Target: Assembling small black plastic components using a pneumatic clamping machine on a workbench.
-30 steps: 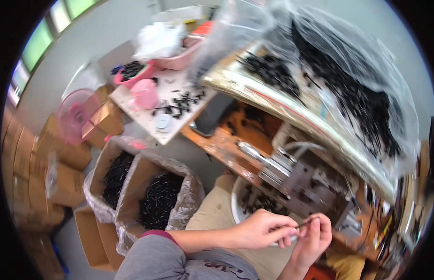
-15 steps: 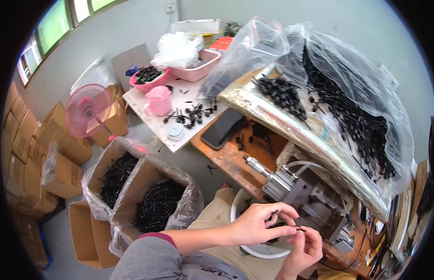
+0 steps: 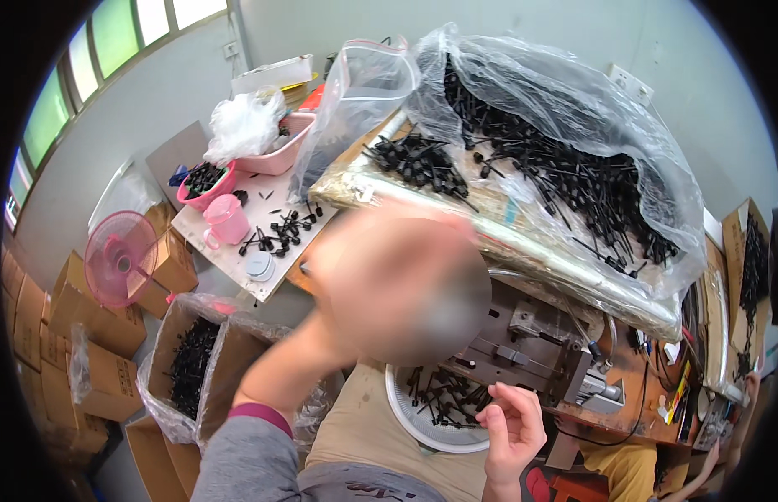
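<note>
My left hand (image 3: 397, 289) is raised over the bench edge, smeared by blur, so its fingers and anything in them cannot be made out. It hides part of the metal bench fixture (image 3: 512, 355) and the bench behind. Lower down, my right hand (image 3: 514, 427) hangs beside the rim of a white mesh basket (image 3: 392, 402), its fingers loosely curled with the thumb apart; I see nothing held. Slim black parts with thicker heads (image 3: 443, 397) lie in the basket, which sits at my lap.
Beyond the fixture, a plastic-covered board (image 3: 590, 293) bears heaps of black parts (image 3: 523, 151). To the left are a white table (image 3: 196, 222), a pink mug (image 3: 226, 219), a pink fan (image 3: 121, 259) and lined cartons (image 3: 167, 335). Another person's hands (image 3: 711, 458) show at lower right.
My hands were together over the basket, fingers pinched at something small and dark. Now they are apart: the left has swung up and left, the right lower. The view has shifted right.
</note>
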